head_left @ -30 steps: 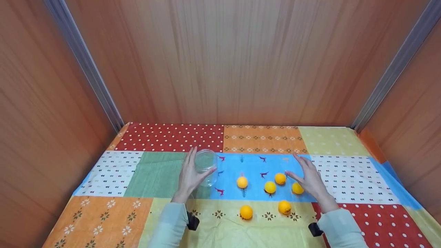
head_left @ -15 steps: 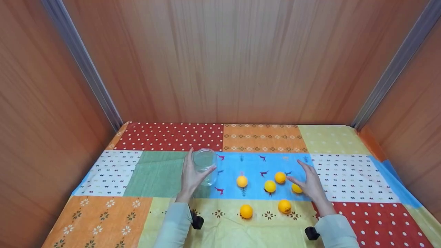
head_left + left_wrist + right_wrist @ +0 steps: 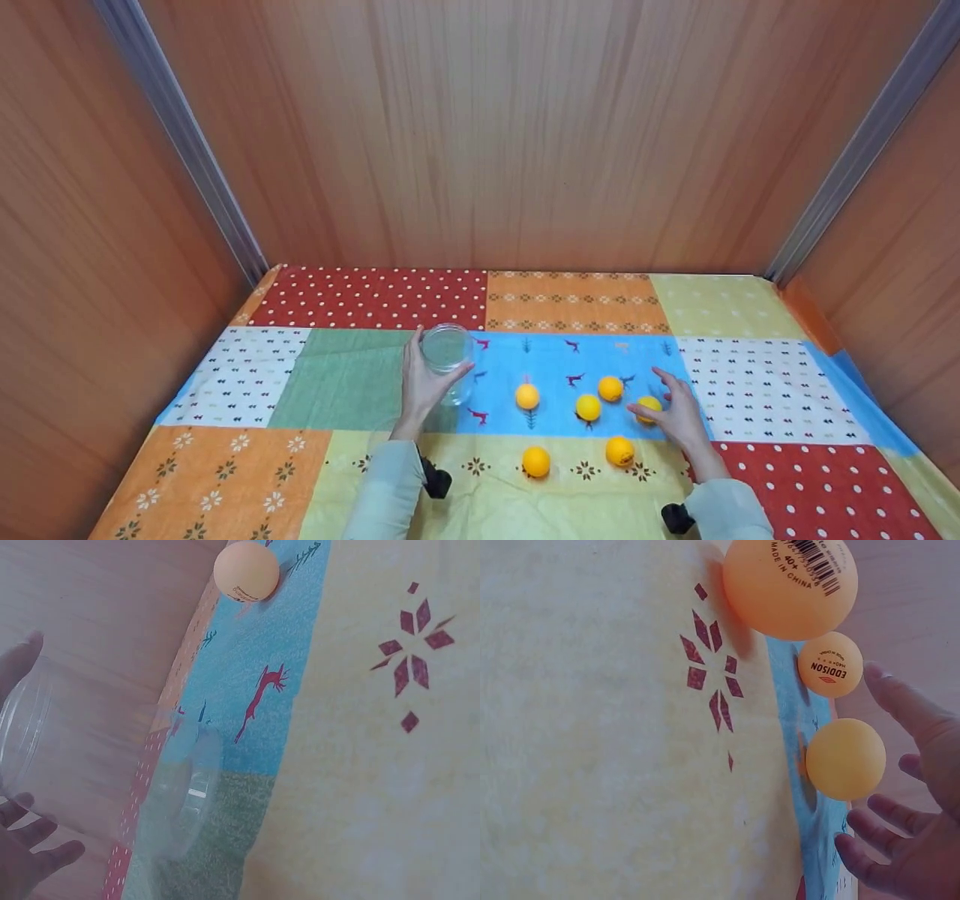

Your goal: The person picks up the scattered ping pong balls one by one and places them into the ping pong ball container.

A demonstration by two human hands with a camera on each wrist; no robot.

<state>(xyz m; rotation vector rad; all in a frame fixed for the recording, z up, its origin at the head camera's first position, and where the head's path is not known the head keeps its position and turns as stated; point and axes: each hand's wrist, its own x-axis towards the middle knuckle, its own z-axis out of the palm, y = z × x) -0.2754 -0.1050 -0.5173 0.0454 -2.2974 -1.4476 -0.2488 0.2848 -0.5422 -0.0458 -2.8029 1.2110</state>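
Note:
A clear plastic jar [image 3: 447, 349] stands upright on the patchwork cloth. My left hand [image 3: 422, 382] holds it from the near left side, thumb across its front and fingers along its left. In the left wrist view the see-through jar [image 3: 90, 750] lies between thumb and fingers. My right hand [image 3: 682, 416] hovers with spread, slightly bent fingers around an orange table tennis ball [image 3: 649, 409]; contact is not visible. In the right wrist view, this hand [image 3: 919, 817] is beside a plain ball [image 3: 846, 759], with printing on another ball [image 3: 831, 664].
Several more orange table tennis balls lie about: one ball [image 3: 527, 397] right of the jar, one [image 3: 536, 461] nearer me, another [image 3: 619, 451] in front of the right hand. The patchwork cloth [image 3: 360, 300] covers the table. Wooden panels [image 3: 525, 135] enclose the back and sides.
My right hand has moved down and slightly toward me, coming to the rightmost ball. My left hand has shifted slightly right, closer against the jar. The jar and balls have stayed in place.

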